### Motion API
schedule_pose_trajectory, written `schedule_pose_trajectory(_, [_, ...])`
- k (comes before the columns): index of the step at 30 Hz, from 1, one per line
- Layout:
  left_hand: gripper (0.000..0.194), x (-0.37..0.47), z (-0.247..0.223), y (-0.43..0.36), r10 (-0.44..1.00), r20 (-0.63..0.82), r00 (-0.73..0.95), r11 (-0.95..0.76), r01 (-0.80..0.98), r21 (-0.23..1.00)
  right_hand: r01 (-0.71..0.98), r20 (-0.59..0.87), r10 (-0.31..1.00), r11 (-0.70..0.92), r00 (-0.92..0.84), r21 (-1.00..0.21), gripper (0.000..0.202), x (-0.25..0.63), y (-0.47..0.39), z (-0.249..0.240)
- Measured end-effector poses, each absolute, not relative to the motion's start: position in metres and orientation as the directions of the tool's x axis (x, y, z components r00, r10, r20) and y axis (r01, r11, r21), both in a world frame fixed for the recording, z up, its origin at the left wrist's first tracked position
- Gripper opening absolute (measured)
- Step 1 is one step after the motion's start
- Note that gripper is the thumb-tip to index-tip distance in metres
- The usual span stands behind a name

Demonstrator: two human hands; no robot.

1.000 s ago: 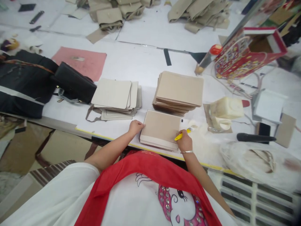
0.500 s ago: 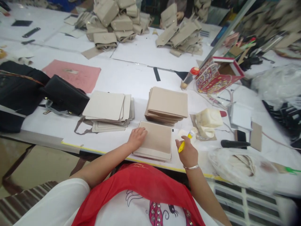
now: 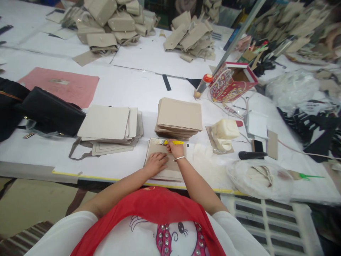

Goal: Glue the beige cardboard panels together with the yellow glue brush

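Observation:
My right hand (image 3: pixel 176 148) is closed around the yellow handle of a paintbrush (image 3: pixel 174 142). The bristles point left and lie over the far edge of a beige panel (image 3: pixel 173 167) in front of me. My left hand (image 3: pixel 156 164) rests flat on the left side of that panel, fingers spread. More pieces show beneath it. Just behind stands a tall stack of tan panels (image 3: pixel 179 113). To the left is a looser stack of pale panels with rounded corners (image 3: pixel 105 122), with a grey strap sticking out below it.
At right are a cut-open plastic jug (image 3: pixel 225 129), a dark-handled tool (image 3: pixel 252 155) and a clear plastic bag (image 3: pixel 259 181). A patterned red box (image 3: pixel 231 85) and a red-capped bottle (image 3: pixel 203 86) stand farther back. Black bags (image 3: pixel 53 112) lie left; beige bags (image 3: pixel 121 23) are piled behind.
My right hand has swung left with the paintbrush, from beside the panel to over its far edge. My left hand stays on the panel, now flatter. The view has shifted to the right.

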State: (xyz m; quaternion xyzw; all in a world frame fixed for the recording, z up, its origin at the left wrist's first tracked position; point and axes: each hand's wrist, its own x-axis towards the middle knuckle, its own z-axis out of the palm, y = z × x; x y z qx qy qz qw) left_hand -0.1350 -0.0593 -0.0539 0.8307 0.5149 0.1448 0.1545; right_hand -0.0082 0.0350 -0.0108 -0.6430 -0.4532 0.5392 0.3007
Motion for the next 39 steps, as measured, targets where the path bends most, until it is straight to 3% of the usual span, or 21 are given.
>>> schedule_pose_trajectory(9, [0.036,-0.132,-0.058,-0.061,0.908,0.082,0.41,-0.408,0.827,0.386,0.254,-0.384,0.884,-0.45,0.268,-0.856,0.019,0.124,0.024,0.007])
schedule_pose_trajectory(13, [0.035,-0.123,-0.046,-0.061,0.912,0.023,0.41,-0.393,0.854,0.34,0.249,-0.292,0.915,-0.362,0.279,-0.898,0.034,0.171,0.0,0.009])
schedule_pose_trajectory(15, [0.035,-0.116,-0.04,-0.062,0.915,-0.018,0.403,-0.379,0.875,0.302,0.352,-0.207,0.941,-0.296,0.268,-0.888,0.04,0.196,-0.016,-0.001])
schedule_pose_trajectory(17, [0.037,-0.11,-0.035,-0.063,0.914,-0.055,0.402,-0.378,0.892,0.247,0.573,-0.126,0.958,-0.256,0.257,-0.778,0.038,0.217,-0.031,-0.018])
schedule_pose_trajectory(20, [0.039,-0.104,-0.031,-0.065,0.904,-0.085,0.418,-0.4,0.901,0.169,0.892,-0.034,0.985,-0.166,0.167,-0.421,0.029,0.232,-0.042,-0.052])
schedule_pose_trajectory(23, [0.039,-0.101,-0.031,-0.068,0.9,-0.093,0.427,-0.415,0.901,0.127,0.988,0.009,1.0,0.01,-0.009,-0.154,0.026,0.229,-0.037,-0.082])
schedule_pose_trajectory(27, [0.038,-0.1,-0.032,-0.069,0.905,-0.09,0.415,-0.402,0.906,0.128,0.996,-0.02,0.995,0.093,-0.094,-0.016,0.025,0.222,-0.023,-0.101])
schedule_pose_trajectory(34, [0.038,-0.098,-0.029,-0.07,0.916,-0.104,0.387,-0.368,0.916,0.162,0.999,0.019,0.999,0.028,-0.027,-0.044,0.026,0.234,-0.01,-0.097])
schedule_pose_trajectory(37, [0.042,-0.096,-0.024,-0.065,0.937,-0.103,0.332,-0.301,0.923,0.24,0.966,0.141,0.989,0.004,0.033,-0.258,0.025,0.226,-0.013,-0.075])
schedule_pose_trajectory(39, [0.051,-0.09,-0.017,-0.059,0.955,-0.052,0.291,-0.253,0.895,0.367,0.886,0.224,0.975,0.094,0.011,-0.453,0.025,0.212,-0.02,-0.053])
